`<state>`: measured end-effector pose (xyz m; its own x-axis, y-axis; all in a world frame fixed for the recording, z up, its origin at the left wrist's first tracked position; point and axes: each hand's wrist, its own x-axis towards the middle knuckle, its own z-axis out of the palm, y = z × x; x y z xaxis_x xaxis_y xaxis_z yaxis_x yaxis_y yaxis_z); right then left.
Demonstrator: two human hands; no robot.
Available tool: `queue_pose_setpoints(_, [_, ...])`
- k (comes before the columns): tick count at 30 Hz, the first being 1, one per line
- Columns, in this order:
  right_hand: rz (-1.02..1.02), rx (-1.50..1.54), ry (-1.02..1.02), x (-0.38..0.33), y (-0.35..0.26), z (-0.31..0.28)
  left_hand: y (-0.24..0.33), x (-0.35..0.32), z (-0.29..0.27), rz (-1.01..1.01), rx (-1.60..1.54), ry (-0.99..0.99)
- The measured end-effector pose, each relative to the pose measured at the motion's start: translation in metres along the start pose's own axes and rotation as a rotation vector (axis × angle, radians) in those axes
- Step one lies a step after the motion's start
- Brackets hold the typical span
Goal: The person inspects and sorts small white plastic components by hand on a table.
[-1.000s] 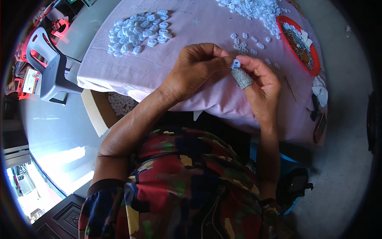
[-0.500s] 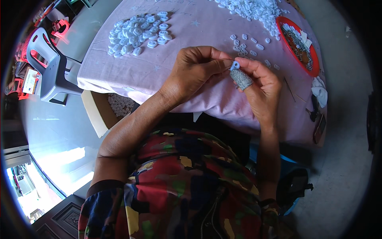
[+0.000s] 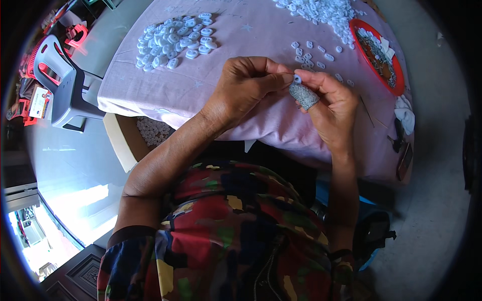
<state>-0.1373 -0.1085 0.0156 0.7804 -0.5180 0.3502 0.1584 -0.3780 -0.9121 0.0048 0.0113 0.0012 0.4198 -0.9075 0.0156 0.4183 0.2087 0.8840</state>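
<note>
Near the table's front edge, both my hands meet at a small white plastic piece with a hole [image 3: 297, 79]. My left hand [image 3: 243, 90] comes to it with thumb and forefinger pinched together; what lies between those tips is too small to make out. My right hand [image 3: 334, 103] is closed on the piece, fingertips at its far edge. A grey speckled sleeve [image 3: 304, 96] covers the right thumb, just below the piece. Beyond the hands, several similar loose white pieces [image 3: 308, 54] lie scattered on the pink tablecloth [image 3: 241, 42].
A heap of white oval pieces [image 3: 175, 42] lies at the far left, a larger heap [image 3: 324, 17] at the far right. Right of my hands are a red basin [image 3: 400, 83], a white cloth [image 3: 404, 115] and a phone [image 3: 404, 161]. A cardboard box [image 3: 119, 143] stands left, below the tabletop.
The white piece has turned and sunk lower between my fingertips, so less of it shows. The right hand and its grey thumb sleeve have tilted slightly; the left hand has barely moved.
</note>
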Motion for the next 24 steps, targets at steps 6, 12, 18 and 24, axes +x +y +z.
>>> queue_pose_setpoints(6, [-0.084, -0.074, 0.024, 0.001, 0.002, 0.007, -0.002, 0.003, 0.001, -0.024, -0.089, 0.027])
queue_pose_setpoints(12, [-0.214, -0.230, 0.095, -0.002, 0.007, 0.014, 0.001, 0.005, 0.001, -0.034, -0.153, 0.014])
queue_pose_setpoints(18, [-0.278, -0.396, 0.167, -0.003, 0.008, 0.017, 0.005, 0.003, 0.003, -0.073, -0.030, 0.018])
queue_pose_setpoints(24, [-0.278, -0.386, 0.147, -0.004, 0.005, 0.014, 0.006, 0.002, 0.001, -0.091, 0.015, -0.022])
